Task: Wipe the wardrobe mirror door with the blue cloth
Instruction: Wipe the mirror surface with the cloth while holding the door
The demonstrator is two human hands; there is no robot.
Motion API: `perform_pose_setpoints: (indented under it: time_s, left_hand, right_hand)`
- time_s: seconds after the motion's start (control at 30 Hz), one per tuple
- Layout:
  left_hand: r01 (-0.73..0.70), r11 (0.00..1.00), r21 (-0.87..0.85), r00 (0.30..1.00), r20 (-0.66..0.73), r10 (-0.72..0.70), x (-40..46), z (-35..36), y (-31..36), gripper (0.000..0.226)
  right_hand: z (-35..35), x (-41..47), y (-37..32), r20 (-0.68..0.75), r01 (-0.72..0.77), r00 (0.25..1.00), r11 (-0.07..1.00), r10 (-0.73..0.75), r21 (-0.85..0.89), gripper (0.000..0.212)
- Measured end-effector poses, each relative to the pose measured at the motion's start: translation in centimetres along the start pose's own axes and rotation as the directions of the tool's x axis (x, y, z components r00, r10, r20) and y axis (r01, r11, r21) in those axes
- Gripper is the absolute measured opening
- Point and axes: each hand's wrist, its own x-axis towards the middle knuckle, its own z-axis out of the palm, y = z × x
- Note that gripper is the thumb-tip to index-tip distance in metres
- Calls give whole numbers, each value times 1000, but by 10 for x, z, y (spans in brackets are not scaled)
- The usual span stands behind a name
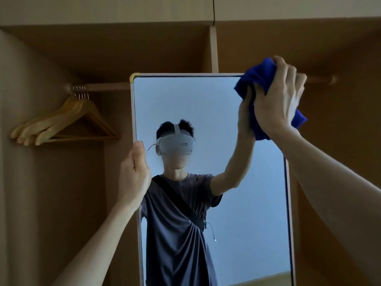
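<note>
Right hand (276, 104) bunched around blue cloth (255, 79), pressed on mirror door (185, 104) top right corner. Left hand (135, 174) gripping mirror's left edge. Wooden hangers (64, 120) hanging left. Both arms reaching up.

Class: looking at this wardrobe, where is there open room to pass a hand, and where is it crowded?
Open: under the rail between the wooden hangers and the mirror door. Crowded: the mirror's top right corner, where the right hand holds the blue cloth, and its left edge, gripped by the left hand.
</note>
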Motion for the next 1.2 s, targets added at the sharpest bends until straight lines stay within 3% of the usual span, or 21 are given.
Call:
perform_pose_setpoints:
  time_s: [0.07, 0.13, 0.27, 0.43, 0.47, 0.53, 0.67, 0.73, 0.83, 0.93, 1.03, 1.1, 1.2]
  left_hand:
    - [7, 1000, -5, 1000, -6, -7, -1, 0, 1, 58]
    - [6, 1000, -8, 1000, -9, -6, -1, 1, 0, 52]
    - [25, 1000, 16, 999, -29, -24, -2, 4, 3, 39]
    - [31, 996, 82, 999, -45, -27, 0, 1, -1, 50]
    - [36, 997, 67, 998, -47, -33, -1, 1, 0, 45]
    - [30, 1000, 11, 999, -23, -29, -4, 1, 4, 36]
    - [58, 996, -72, 998, 39, -55, -9, -3, 5, 45]
    - [82, 991, -101, 996, 47, -78, -8, -4, 6, 64]
    - [86, 989, -117, 995, 52, -80, -6, -3, 5, 69]
    - [75, 987, -142, 993, 102, -61, -8, -7, 2, 64]
    - [136, 971, -195, 983, 149, -108, -14, -10, 2, 65]
    - [184, 950, -252, 979, 136, -153, -15, -9, 4, 58]
    - [267, 898, -350, 962, 156, -225, -12, -9, 3, 51]
  right_hand:
    - [4, -6, -23, 40, 51, 998, 992, -56, 117, 55]
    - [6, -28, -37, 76, 206, 973, 966, -220, 155, 51]
    - [6, -94, -22, 77, 587, 807, 810, -586, 16, 45]
    - [-9, -124, 10, 135, 755, 652, 656, -746, -25, 47]
    - [-9, -114, 12, 130, 751, 658, 659, -741, -42, 48]
    - [-3, -86, 10, 99, 672, 740, 739, -666, -53, 49]
    - [5, -21, -18, 31, 346, 938, 936, -345, -59, 47]
    - [12, -6, -38, 8, 253, 967, 964, -253, -85, 45]
    - [26, -14, -67, 43, 292, 956, 954, -290, -68, 52]
    - [34, -58, -85, 34, 456, 890, 890, -455, -22, 58]
    - [34, -103, -89, 47, 718, 693, 695, -719, 47, 53]
    - [32, -111, -88, 45, 812, 579, 580, -814, 62, 48]
    - [36, -88, -95, 65, 814, 577, 580, -814, 30, 52]
